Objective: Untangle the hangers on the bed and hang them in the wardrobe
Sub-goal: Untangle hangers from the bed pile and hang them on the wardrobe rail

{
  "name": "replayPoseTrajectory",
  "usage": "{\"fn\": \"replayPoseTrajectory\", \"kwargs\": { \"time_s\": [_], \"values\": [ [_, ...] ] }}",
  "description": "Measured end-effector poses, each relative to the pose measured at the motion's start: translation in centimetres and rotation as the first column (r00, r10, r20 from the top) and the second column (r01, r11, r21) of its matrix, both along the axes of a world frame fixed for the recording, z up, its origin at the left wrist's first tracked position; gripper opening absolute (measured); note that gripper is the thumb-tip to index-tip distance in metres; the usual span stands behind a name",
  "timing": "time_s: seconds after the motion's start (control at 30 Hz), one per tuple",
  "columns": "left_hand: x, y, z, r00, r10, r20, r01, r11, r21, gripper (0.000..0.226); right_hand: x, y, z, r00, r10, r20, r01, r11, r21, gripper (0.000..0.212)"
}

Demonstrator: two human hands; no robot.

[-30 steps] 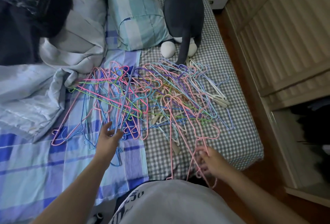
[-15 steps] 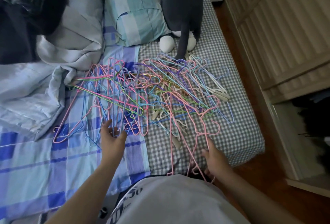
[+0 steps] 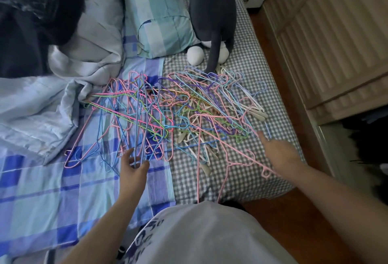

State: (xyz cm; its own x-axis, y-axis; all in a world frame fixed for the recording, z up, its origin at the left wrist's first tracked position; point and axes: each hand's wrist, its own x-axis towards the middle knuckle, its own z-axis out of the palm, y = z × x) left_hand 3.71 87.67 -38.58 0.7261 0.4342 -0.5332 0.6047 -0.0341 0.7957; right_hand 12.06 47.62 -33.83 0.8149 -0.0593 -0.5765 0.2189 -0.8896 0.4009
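Observation:
A tangled pile of thin coloured hangers (image 3: 172, 112) lies in the middle of the bed (image 3: 241, 179), mixing pink, blue, green, purple and white ones. My left hand (image 3: 134, 167) is at the pile's near edge, its fingers and thumb curled round the lower ends of a blue hanger (image 3: 138, 129). My right hand (image 3: 279, 152) reaches over the pile's right edge with its fingers stretched out and holds nothing. A pink hanger (image 3: 241, 155) lies loose under that hand, its hook near my wrist. The wardrobe (image 3: 336, 43) stands to the right, with a dark open compartment (image 3: 369, 141).
A dark grey plush toy (image 3: 212, 11) and a teal checked pillow (image 3: 161, 17) sit just behind the pile. A crumpled pale blanket (image 3: 63, 87) and a black garment (image 3: 31, 22) lie at the left. A strip of wooden floor (image 3: 283, 211) separates bed and wardrobe.
My right hand has let go of the pink hangers at the bed's edge and moved up and right to the pile's right side. My left hand has stayed at the pile's near edge.

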Motion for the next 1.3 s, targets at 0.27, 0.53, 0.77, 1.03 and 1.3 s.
{"fn": "replayPoseTrajectory", "kwargs": {
  "time_s": [0.27, 0.53, 0.77, 1.03, 1.3],
  "values": [
    [0.0, -0.2, 1.2, 1.000, -0.001, 0.013, 0.001, 1.000, -0.018, 0.053, 8.0, -6.1, 4.1, 0.964, 0.252, 0.090, -0.255, 0.967, 0.019, 0.066],
    [3.1, -1.8, 4.4, 0.996, -0.047, 0.078, 0.052, 0.996, -0.073, 0.057, 6.8, -4.2, 7.2, 0.681, -0.647, -0.344, 0.533, 0.115, 0.839, 0.029],
    [6.7, -6.0, 6.7, 0.949, -0.240, 0.204, 0.282, 0.936, -0.211, 0.049, 0.9, -0.3, 7.6, 0.457, -0.490, -0.743, 0.302, -0.700, 0.647, 0.019],
    [6.8, -16.5, 11.1, 0.873, -0.414, 0.257, 0.474, 0.844, -0.251, 0.046, -6.1, -5.5, 9.6, 0.330, -0.565, -0.756, 0.180, -0.749, 0.638, 0.022],
    [6.4, -34.8, 18.7, 0.680, -0.665, 0.310, 0.734, 0.613, -0.293, 0.039, -11.9, -23.1, 14.1, 0.317, -0.721, -0.616, 0.100, -0.620, 0.778, 0.038]
  ]
}}
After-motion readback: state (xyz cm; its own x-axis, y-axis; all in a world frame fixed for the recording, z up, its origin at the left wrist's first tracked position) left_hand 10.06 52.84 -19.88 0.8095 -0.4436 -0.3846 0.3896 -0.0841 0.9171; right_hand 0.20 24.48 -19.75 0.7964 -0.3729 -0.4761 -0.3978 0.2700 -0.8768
